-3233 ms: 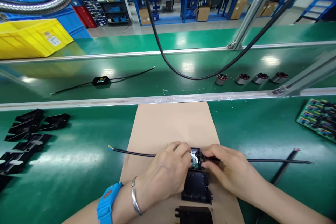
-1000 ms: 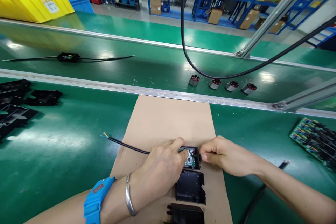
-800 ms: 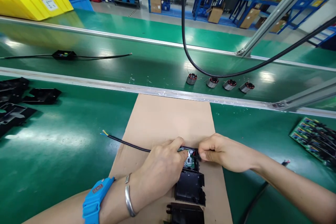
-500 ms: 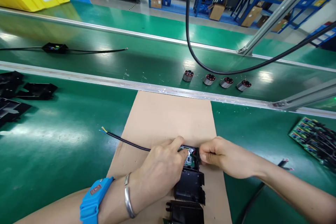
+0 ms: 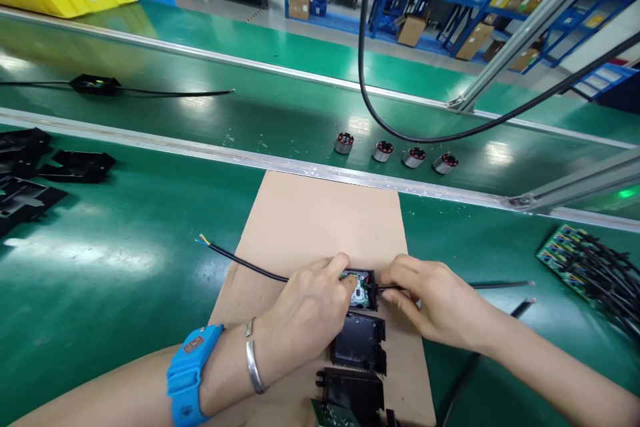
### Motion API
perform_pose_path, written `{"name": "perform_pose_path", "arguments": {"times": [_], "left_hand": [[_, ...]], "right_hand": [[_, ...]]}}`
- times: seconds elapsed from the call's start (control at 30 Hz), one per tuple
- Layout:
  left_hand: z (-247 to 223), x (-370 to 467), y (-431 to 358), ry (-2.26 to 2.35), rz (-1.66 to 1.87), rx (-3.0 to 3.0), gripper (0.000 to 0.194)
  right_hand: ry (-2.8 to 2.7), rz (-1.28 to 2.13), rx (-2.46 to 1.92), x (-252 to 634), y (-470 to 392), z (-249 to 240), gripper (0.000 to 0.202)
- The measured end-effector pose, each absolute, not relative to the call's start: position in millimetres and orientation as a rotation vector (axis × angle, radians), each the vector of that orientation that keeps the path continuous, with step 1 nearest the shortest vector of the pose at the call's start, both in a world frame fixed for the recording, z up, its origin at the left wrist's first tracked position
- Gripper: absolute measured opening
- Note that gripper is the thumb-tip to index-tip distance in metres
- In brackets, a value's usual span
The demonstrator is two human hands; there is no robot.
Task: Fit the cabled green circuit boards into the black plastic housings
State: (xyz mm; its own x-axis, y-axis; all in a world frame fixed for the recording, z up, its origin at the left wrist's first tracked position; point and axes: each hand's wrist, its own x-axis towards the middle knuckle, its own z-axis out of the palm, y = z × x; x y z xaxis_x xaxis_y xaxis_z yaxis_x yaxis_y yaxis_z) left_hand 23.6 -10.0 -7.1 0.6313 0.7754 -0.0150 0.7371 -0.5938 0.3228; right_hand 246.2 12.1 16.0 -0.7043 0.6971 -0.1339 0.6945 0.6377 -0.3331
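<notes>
A black plastic housing (image 5: 370, 300) with a green circuit board (image 5: 359, 292) in it lies on a cardboard sheet (image 5: 345, 213). My left hand (image 5: 315, 313) holds the housing from the left, with fingertips pressing over the board. To the right of the housing, my right hand (image 5: 430, 293) has thumb and fingers around a thin black cable (image 5: 500, 285) that leaves the housing's right end. Another black cable (image 5: 247, 265) with stripped coloured wires runs out left from under my left hand. Two open black housing parts, a middle one (image 5: 359, 342) and a nearer one (image 5: 355, 390), lie below.
Black plastic parts (image 5: 77, 167) lie at left. Wired circuit boards (image 5: 590, 263) are piled at right, near a thick cable (image 5: 465, 373). Several copper-wound stators (image 5: 384, 151) and a cabled black box (image 5: 95, 85) sit on the green belt. A black cable (image 5: 363, 47) hangs above.
My right hand has loosened from a tight fist at the housing's end to a pinch, and the cable now shows beyond it. The stators and cabled box have shifted left on the belt.
</notes>
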Motion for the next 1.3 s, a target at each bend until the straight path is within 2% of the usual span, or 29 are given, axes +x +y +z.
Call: {"name": "perform_pose_path", "arguments": {"times": [0.1,0.17,0.27,0.47,0.6,0.67,0.8,0.87,1.0,1.07,1.3], "left_hand": [[-7.0,24.4,-10.0,1.216,0.191,2.558,0.016],[-7.2,25.0,-9.8,1.229,0.204,2.557,0.016],[-7.7,25.1,-9.4,1.235,0.208,2.554,0.016],[-8.1,23.9,-10.2,1.234,0.217,2.57,0.015],[-6.4,23.9,-9.5,1.232,0.219,2.554,0.016],[-6.4,23.5,-8.6,1.196,0.228,2.561,0.019],[-9.8,21.1,-7.2,1.123,0.342,2.624,0.04],[-11.4,20.5,-7.1,1.111,0.363,2.636,0.042],[-11.0,23.2,-8.0,1.129,0.27,2.642,0.042],[-9.7,25.2,-8.2,1.146,0.237,2.663,0.042],[-8.4,25.0,-7.2,1.14,0.227,2.686,0.047]], "right_hand": [[-2.906,0.157,-0.903,255.2,1.5,1.6,0.028],[-2.873,0.093,-0.821,256.8,-2.5,-6.3,0.034],[-2.795,0.336,-0.933,252.6,-0.3,-6.4,0.035],[-2.871,0.909,-1.235,237.4,25.8,16.5,0.021],[-2.876,1.059,-1.252,234.6,37.4,19.1,0.023],[-2.884,1.032,-1.231,235.7,38.3,18.6,0.023],[-2.909,0.881,-1.16,239.9,32.3,16.7,0.019],[-2.926,0.67,-1.134,242.8,25.7,12.7,0.018],[-2.922,0.124,-0.928,249.6,11.1,-2.4,0.029],[-2.876,0.013,-0.821,250.9,8.1,-10.0,0.031],[-2.618,0.415,-1.169,240.7,16.1,-17.0,0.019]]}}
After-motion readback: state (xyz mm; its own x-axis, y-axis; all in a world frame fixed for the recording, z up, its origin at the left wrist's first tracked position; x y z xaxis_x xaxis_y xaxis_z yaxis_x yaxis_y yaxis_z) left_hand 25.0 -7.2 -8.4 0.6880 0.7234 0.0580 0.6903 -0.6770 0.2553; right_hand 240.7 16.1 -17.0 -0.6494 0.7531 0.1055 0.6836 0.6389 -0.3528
